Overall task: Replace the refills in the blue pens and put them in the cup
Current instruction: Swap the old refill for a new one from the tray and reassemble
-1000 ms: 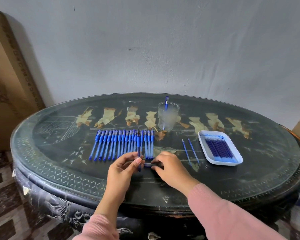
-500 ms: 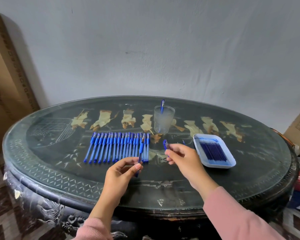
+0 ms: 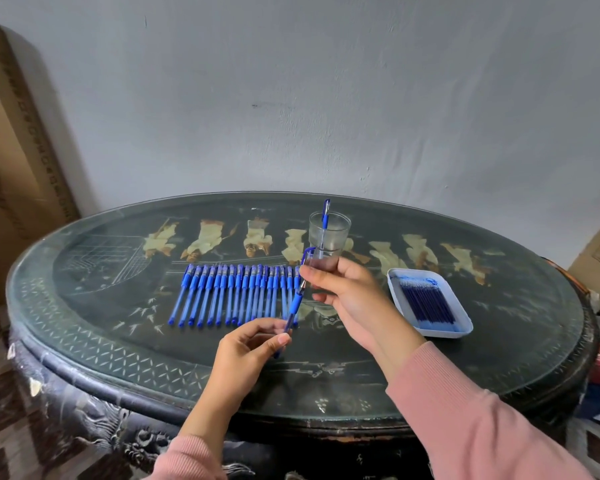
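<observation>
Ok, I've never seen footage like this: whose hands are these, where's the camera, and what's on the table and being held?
No machine here: these are a person's two bare hands, filmed by one wide-angle camera worn on their head, looking forward and down. The left hand pinches a blue pen; the right hand holds what looks like its cap. On the dark round table lie a row of blue pens, a clear cup with another pen standing in it, and a white tray of refills.
</observation>
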`<state>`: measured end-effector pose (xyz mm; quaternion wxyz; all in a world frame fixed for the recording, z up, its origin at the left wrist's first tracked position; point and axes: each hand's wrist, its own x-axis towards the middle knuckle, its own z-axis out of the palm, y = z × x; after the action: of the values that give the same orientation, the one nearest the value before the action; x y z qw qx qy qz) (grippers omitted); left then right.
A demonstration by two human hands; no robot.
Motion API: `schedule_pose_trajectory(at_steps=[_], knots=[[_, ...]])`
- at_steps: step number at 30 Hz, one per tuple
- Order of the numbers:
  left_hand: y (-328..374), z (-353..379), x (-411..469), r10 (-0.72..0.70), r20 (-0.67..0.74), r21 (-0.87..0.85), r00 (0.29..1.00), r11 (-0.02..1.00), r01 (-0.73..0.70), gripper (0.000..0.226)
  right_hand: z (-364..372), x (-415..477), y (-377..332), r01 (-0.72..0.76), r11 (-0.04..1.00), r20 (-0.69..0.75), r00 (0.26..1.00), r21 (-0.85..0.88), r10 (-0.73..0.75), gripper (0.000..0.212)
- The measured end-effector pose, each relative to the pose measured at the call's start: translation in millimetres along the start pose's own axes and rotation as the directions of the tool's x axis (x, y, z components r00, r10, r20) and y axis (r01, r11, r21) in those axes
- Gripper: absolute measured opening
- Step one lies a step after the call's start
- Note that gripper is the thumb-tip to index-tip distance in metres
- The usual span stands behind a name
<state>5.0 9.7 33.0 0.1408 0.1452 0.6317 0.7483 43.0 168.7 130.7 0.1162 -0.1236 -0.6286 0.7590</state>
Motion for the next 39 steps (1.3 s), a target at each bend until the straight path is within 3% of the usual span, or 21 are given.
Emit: schedule_pose_trajectory(at_steps=[7,11,17,27,33,39], knots=[[1.1,-0.7,-0.3,0.004,0.011,-0.012,1.000,1.000,-0.004,0.017,-2.5,0.5,15.4,-0.024,0.996,-0.024,0.999,-0.084,0.022,0.011],[-0.2,-0.8,0.7,0.007,0.010,-0.023,1.000,1.000,-0.007,0.017,-0.4,0.7,24.1,0.017,0.953,-0.059,0.998,-0.302,-0.037,0.015],[-4.2,-2.8,1.4,0.008,0.016,-0.023,1.000,1.000,-0.008,0.017,7.4,0.4,29.2,0.054,0.912,-0.055,0.995,-0.407,-0.084,0.014],[-3.4,-2.6,-0.3,0.020,-0.023,-0.017,1.000,1.000,-0.020,0.015,13.3,0.7,27.8,0.089,0.854,-0.002,0.995,-0.513,-0.105,0.021],[-5.6,-2.6,1.7,0.001,-0.006,0.029,1.000,1.000,-0.001,0.015,-0.3,4.2,33.9,0.022,0.872,-0.052,0.997,-0.488,-0.055,0.019],[-3.3,-0.6,1.0,0.028,-0.033,0.052,0.999,0.998,-0.027,0.017,3.8,-1.5,41.9,0.111,0.871,-0.054,0.986,-0.479,-0.156,0.014]])
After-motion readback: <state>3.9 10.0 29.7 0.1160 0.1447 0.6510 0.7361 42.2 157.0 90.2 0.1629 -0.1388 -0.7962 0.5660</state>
